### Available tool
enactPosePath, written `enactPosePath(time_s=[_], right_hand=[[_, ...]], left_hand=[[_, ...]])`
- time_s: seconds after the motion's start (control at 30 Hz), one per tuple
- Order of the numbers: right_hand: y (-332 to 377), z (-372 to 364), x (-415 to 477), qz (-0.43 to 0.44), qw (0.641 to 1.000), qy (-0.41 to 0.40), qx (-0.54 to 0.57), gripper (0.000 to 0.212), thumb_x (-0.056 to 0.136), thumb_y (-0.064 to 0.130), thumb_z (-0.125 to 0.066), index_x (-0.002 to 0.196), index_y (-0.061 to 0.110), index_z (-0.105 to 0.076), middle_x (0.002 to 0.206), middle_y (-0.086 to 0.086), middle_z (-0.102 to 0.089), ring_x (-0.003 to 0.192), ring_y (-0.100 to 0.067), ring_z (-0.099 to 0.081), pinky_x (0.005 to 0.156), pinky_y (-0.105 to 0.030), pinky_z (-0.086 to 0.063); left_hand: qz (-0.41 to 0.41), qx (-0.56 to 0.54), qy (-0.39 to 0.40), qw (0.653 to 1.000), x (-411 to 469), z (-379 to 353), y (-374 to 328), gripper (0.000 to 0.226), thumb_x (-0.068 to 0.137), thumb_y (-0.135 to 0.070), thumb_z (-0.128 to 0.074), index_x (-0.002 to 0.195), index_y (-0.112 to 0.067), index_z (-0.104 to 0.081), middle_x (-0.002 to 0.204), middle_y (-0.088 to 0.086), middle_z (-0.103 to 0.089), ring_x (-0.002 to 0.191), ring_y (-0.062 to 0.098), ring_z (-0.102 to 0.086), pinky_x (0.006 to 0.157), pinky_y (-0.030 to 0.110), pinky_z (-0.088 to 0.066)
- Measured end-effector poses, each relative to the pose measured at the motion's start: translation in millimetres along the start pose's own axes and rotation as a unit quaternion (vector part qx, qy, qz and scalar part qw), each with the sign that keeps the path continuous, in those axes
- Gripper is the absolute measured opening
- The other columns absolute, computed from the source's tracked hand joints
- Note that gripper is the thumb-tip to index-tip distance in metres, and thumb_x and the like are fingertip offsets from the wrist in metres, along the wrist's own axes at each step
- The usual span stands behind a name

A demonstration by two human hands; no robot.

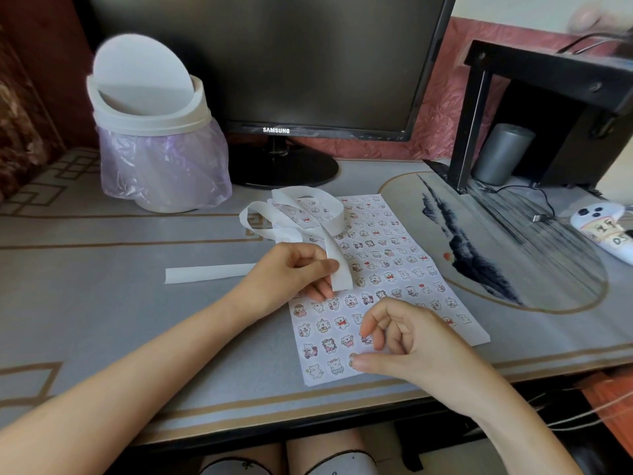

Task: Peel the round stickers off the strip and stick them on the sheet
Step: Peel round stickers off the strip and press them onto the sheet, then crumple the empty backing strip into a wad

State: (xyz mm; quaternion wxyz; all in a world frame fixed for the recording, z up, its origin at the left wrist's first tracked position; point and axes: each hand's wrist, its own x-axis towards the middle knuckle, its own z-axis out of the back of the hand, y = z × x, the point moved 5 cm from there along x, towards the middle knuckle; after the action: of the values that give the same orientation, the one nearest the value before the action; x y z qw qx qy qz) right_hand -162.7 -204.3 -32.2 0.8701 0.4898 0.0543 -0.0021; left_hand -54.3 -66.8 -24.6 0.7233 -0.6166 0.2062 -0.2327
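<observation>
Head view: left hand pinches the white strip, which loops far over the sheet. Right hand has its fingers curled, thumb on a sticker at the sheet's near edge. Spare strip piece left. Bin and monitor far. Grey desk mat.

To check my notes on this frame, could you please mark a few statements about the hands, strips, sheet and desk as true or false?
1. The left hand pinches a strip. True.
2. The monitor shows a picture. False: its screen is dark.
3. The right hand is over the sheet. True.
4. The bin stands right of the monitor. False: it stands to its left.
5. A second strip lies flat on the table. True.
</observation>
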Motion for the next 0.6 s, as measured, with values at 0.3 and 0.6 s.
enactPosePath(time_s=[0.3,0.6], right_hand=[[-1.7,2.0,-0.1,-0.003,1.0,0.0,-0.012,0.019,0.078,0.017,-0.072,0.081,0.032,-0.063,0.072,0.006,-0.054,0.058,-0.002,-0.042,0.058,-0.012,-0.035],[42.9,36.7,21.1,0.06,0.994,-0.093,0.009,0.006,0.085,0.025,-0.065,0.086,0.03,-0.068,0.083,0.015,-0.068,0.066,-0.001,-0.058,0.059,-0.012,-0.04]], left_hand=[[-0.005,0.006,-0.005,1.0,-1.8,1.0,-3.4,0.018,0.093,-0.009,-0.055,0.076,-0.003,-0.06,0.059,0.003,-0.066,0.049,0.008,-0.061,0.056,0.017,-0.052],[-0.079,0.185,-0.117,0.972,-1.0,19.7,-11.1,0.002,0.085,-0.019,-0.066,0.084,-0.017,-0.065,0.057,-0.01,-0.063,0.05,-0.001,-0.052,0.058,0.01,-0.043]])
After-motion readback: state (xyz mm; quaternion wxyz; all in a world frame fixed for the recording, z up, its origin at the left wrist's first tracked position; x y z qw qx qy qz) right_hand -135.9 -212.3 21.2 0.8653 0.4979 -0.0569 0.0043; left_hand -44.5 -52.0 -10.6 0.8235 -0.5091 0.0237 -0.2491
